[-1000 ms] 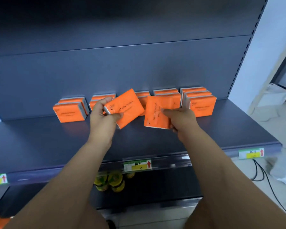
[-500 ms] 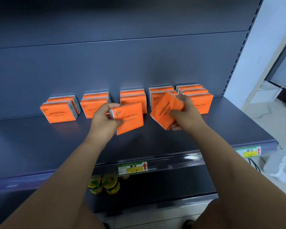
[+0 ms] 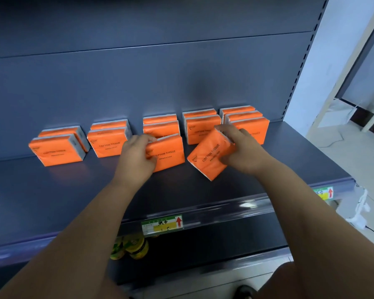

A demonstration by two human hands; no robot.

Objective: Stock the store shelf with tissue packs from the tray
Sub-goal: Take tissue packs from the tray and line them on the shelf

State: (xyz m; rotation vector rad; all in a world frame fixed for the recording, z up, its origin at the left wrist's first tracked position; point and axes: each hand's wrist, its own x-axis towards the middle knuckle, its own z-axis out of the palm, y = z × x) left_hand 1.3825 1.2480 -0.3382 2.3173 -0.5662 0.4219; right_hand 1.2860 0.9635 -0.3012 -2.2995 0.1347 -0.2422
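Holding, left hand (image 3: 138, 156): one orange tissue pack (image 3: 171, 152) is gripped at its left end, with the fingers curled over its top edge. The pack is kept nearly level, low at the shelf (image 3: 73, 190) and just in front of the middle stack (image 3: 160, 126).
Holding, right hand (image 3: 240, 149): a second pack (image 3: 209, 157) is gripped at its upper right corner and is held tilted, with one lower corner pointed at the shelf. Whether that corner touches cannot be told.
Back row: five stacks are lined up along the back panel (image 3: 138, 83), with narrow gaps kept between them.
Open room: a broad band of dark shelf surface is seen between the row and the front edge (image 3: 225, 203). More is seen to the left of the leftmost stack (image 3: 56, 151).
Right boundary: the shelf is bounded by a slotted upright (image 3: 300, 72), near the rightmost stack (image 3: 251, 124).
Edge fitting: a price label (image 3: 162, 224) is fixed to the front edge, below the hands.
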